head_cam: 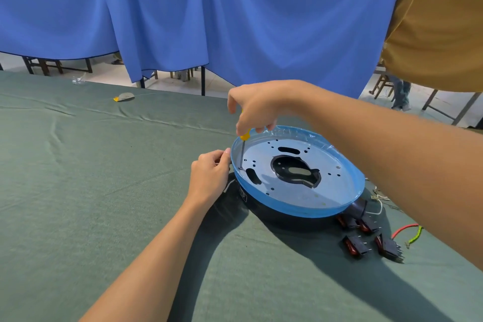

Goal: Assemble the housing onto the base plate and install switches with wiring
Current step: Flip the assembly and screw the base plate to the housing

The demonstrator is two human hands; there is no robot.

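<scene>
A round metal base plate (pixel 313 165) wrapped in blue film sits on a black housing (pixel 287 217) on the green cloth. My right hand (pixel 257 107) grips a yellow-handled screwdriver (pixel 243 144) held upright, its tip at a hole near the plate's left rim. My left hand (pixel 209 178) rests against the left edge of the housing, fingers curled at the rim. Several black rocker switches (pixel 366 238) with red faces lie on the cloth to the right of the housing, beside red and green wires (pixel 410 232).
The table carries a green cloth (pixel 91 191). A small grey and yellow scrap (pixel 125 97) and a clear bit of plastic (pixel 78 80) lie near the far edge. Blue curtains (pixel 209 21) hang behind. Another person in a tan shirt (pixel 439 29) stands at the far right.
</scene>
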